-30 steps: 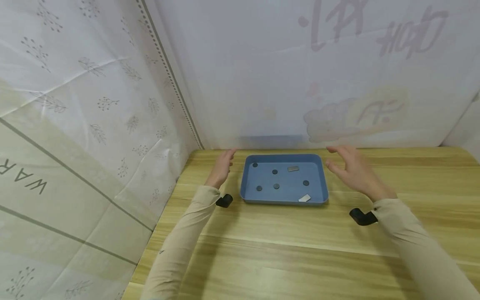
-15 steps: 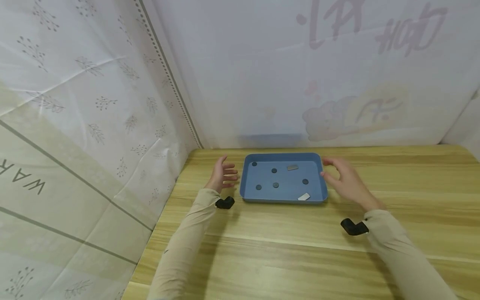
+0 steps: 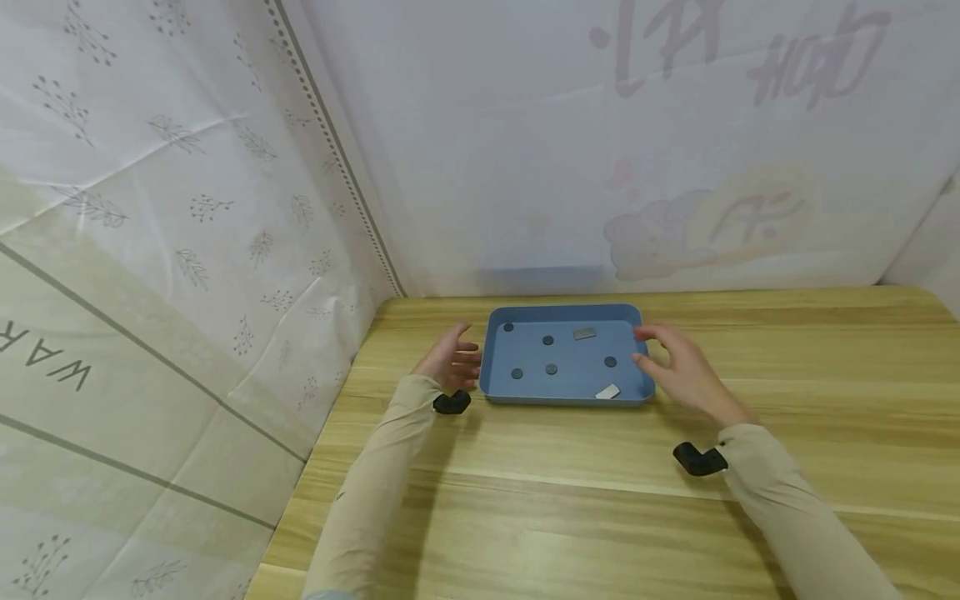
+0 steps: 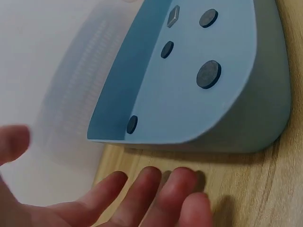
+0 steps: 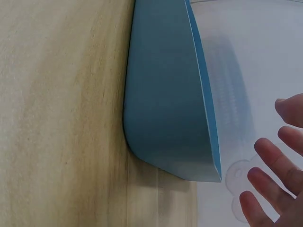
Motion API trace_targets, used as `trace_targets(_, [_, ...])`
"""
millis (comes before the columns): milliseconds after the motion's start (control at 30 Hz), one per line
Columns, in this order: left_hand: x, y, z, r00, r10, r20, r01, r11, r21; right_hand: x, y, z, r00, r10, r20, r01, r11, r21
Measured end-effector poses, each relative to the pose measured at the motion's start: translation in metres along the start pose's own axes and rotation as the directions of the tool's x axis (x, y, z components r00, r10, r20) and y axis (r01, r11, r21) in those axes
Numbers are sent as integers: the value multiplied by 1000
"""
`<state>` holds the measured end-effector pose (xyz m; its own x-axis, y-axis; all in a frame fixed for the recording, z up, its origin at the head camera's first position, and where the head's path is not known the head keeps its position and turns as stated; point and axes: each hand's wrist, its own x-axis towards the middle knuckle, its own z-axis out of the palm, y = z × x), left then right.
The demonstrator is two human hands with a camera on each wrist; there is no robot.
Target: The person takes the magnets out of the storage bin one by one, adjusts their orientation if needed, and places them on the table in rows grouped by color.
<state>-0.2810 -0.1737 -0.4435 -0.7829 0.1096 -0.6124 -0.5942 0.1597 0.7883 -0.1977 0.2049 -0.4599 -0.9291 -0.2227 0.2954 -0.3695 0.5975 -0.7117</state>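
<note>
Both hands have closed in on the blue tray [image 3: 562, 397] since a second ago. Left hand [image 3: 453, 364] sits just beside the tray's left wall, fingers relaxed and spread, holding nothing. Right hand [image 3: 678, 370] is at the right rim, fingers loosely spread; contact can't be told. Tray sits on the wooden table [image 3: 600, 500] near the back wall. Inside: five dark round discs [image 3: 551, 369] and two grey rectangular pieces [image 3: 584, 333]. Black wrist mounts [image 3: 696, 460] on both beige sleeves.
</note>
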Motion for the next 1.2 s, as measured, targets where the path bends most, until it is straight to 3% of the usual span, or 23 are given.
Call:
trace_targets(267, [6,-5,10,997,0,77,-2,1000,22,0,2,7,999,16,45,-17,1000,20])
trace_targets(533, [7,-7,11,999,27,31,-28,998,47,2,7,17,993,28,117,-30,999,21])
trace_targets(800, [15,-9,12,1000,19,5,-20,998,60,5,9,23,987,-42,154,37,999,37])
trace_targets(1200, [19,-12,15,1000,26,-4,-26,1000,8,11,6,29,967,-71,246,114,980,-164])
